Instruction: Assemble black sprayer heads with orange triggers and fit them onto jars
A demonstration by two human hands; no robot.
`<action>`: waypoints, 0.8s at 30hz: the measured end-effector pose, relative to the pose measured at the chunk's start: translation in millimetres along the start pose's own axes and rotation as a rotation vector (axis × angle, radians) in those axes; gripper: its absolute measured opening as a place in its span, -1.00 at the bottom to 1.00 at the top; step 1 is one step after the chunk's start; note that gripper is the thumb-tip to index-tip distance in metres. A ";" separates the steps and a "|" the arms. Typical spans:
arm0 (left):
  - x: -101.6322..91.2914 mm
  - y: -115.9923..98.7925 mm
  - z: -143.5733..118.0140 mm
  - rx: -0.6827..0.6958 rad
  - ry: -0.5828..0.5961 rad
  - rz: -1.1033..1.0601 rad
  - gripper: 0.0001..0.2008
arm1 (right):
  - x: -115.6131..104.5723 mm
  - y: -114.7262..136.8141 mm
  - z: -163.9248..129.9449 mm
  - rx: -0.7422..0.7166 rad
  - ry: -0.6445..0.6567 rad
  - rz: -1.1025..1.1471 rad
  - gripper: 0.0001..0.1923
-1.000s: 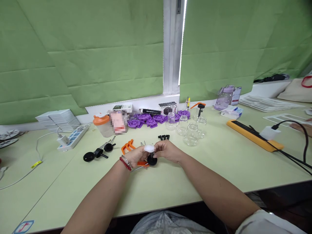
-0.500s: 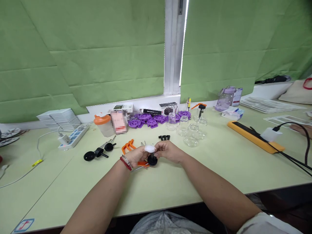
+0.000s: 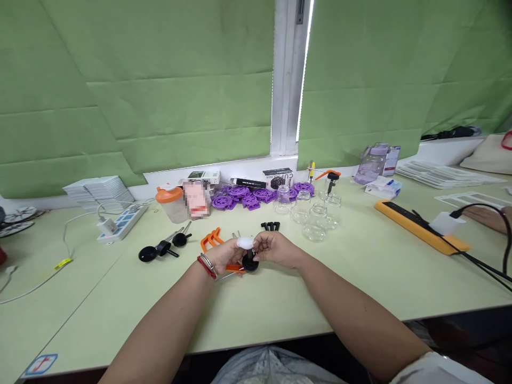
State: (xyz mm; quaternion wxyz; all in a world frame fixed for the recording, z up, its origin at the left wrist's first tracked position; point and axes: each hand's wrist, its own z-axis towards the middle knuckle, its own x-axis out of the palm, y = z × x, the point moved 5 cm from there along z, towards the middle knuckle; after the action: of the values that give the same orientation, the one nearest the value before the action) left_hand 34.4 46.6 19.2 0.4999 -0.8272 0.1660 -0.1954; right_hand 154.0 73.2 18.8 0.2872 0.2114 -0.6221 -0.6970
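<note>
My left hand (image 3: 226,258) is wrapped round a black plastic part (image 3: 250,263) with a round, funnel-like base and an upright stem. On top of that stem sits a white domed piece (image 3: 245,242). The fingertips of my right hand (image 3: 278,249) pinch the stem from the right, just below the dome. A thin metal rod (image 3: 227,277) sticks out to the lower left beneath my left hand. Under the same hand an orange handle (image 3: 235,268) partly shows. More orange handles (image 3: 210,238) lie just behind my left hand, and several short black pieces (image 3: 270,226) lie beyond my right.
Black funnel-shaped parts with rods (image 3: 164,248) lie at the left. Several clear glass jars (image 3: 314,232) stand right of centre, with purple plastic discs (image 3: 250,201) behind. An orange-lidded cup (image 3: 170,205), a white power strip (image 3: 124,224) and a yellow power strip (image 3: 420,226) flank the work area.
The camera view has shifted very slightly. My right fingers have moved a little on the stem; both hands keep their hold on the black part.
</note>
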 end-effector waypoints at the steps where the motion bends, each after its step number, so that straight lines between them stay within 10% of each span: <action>1: -0.1 0.2 0.3 -0.002 0.005 0.000 -0.55 | -0.1 -0.3 0.2 -0.010 0.000 -0.006 -0.66; 24: -4.9 4.2 5.1 -0.015 0.044 -0.003 -0.56 | 3.7 -6.5 1.3 -0.020 0.010 -0.014 -0.72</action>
State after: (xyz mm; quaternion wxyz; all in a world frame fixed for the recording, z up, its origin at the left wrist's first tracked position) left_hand 32.2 50.9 12.5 0.4896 -0.8267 0.1771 -0.2132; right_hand 149.5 72.1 12.8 0.2875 0.2167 -0.6121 -0.7041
